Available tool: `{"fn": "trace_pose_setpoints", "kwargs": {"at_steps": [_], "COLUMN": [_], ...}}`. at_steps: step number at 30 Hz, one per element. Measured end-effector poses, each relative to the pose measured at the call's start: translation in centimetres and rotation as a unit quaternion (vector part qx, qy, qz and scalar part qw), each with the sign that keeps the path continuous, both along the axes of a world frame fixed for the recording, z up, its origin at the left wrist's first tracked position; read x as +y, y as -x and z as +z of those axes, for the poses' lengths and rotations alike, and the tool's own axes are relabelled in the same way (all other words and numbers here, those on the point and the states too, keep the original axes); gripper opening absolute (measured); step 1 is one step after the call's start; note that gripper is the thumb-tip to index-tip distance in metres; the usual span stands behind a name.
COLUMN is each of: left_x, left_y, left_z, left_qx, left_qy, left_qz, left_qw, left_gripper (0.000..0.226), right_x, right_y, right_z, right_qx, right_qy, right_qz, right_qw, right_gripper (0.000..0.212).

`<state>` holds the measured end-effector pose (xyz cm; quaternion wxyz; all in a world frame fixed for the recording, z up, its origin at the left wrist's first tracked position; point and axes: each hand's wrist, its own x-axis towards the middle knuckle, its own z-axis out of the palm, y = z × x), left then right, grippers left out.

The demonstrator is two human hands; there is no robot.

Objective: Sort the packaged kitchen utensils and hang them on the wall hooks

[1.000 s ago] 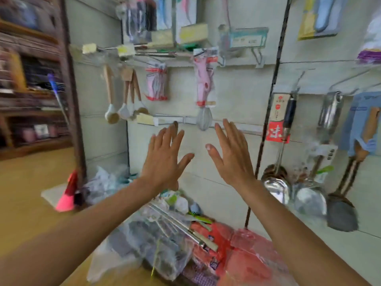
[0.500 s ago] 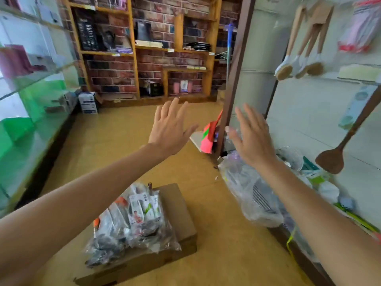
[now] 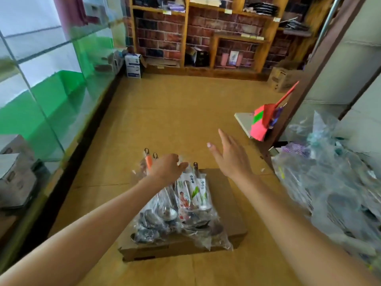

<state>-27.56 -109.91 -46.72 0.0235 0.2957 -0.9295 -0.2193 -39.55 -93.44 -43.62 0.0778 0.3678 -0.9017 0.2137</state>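
Head view suggests sorting has barely begun: the packaged utensils (image 3: 185, 205) lie bundled on a cardboard box (image 3: 226, 195) on the near floor, and no wall hooks are in sight. Left hand (image 3: 167, 168) bends over their handle ends; whether it grips them, I cannot tell. Right hand (image 3: 231, 159) hovers spread, holding nothing. A heap of plastic bags (image 3: 334, 182) crowds the right.

Wooden shelves (image 3: 208, 32) stand against a brick wall (image 3: 160, 38) at the far end of the tan floor (image 3: 175, 110); a white and blue carton (image 3: 133, 66) sits at their left foot. A glass display case (image 3: 41, 89) runs along the left; a pink and green brush (image 3: 260, 122) leans at the right.
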Motion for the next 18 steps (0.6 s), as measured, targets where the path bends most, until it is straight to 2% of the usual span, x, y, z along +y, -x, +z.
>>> {"fn": "trace_pose_setpoints", "kwargs": {"at_steps": [2, 4, 6, 7, 9, 10, 12, 14, 15, 18], "left_x": [0.2, 1.0, 1.8, 2.1, 2.7, 3.0, 3.7, 3.8, 3.7, 3.5], "left_y": [-0.9, -1.2, -1.2, -0.9, -0.4, -0.2, 0.1, 0.5, 0.7, 1.0], "left_z": [-3.0, -6.1, -8.1, -9.0, -10.0, -10.3, -10.7, -11.4, -11.5, -11.7], "left_qx": [-0.043, -0.048, -0.047, -0.060, -0.090, -0.101, -0.106, -0.102, -0.100, -0.080], "left_qy": [-0.041, -0.126, -0.164, -0.167, -0.143, -0.124, -0.100, -0.115, -0.132, -0.189], "left_qz": [-0.008, -0.005, 0.015, 0.024, 0.032, 0.031, 0.029, 0.043, 0.049, 0.061], "left_qw": [0.998, 0.991, 0.985, 0.984, 0.985, 0.987, 0.989, 0.987, 0.985, 0.977], "left_gripper": [0.058, 0.055, 0.067, 0.078, 0.091, 0.092, 0.092, 0.092, 0.093, 0.084], "right_x": [-2.0, -4.0, -6.1, -7.1, -8.7, -9.3, -10.2, -11.0, -11.4, -12.3], "right_y": [-0.2, 0.2, 0.7, 1.0, 0.8, 0.5, 0.1, 0.4, 0.6, 0.8], "right_z": [-1.6, -3.5, -5.5, -6.6, -9.0, -10.1, -11.7, -12.6, -12.8, -13.5], "right_qx": [-0.061, -0.128, -0.204, -0.240, -0.309, -0.333, -0.364, -0.373, -0.378, -0.369], "right_qy": [-0.015, -0.029, -0.055, -0.073, -0.096, -0.099, -0.089, -0.079, -0.077, -0.068], "right_qz": [-0.009, -0.023, -0.050, -0.061, -0.081, -0.093, -0.121, -0.131, -0.129, -0.125], "right_qw": [0.998, 0.991, 0.976, 0.966, 0.943, 0.933, 0.919, 0.915, 0.914, 0.918], "right_gripper": [0.073, 0.071, 0.069, 0.065, 0.043, 0.033, 0.027, 0.022, 0.027, 0.061]}}
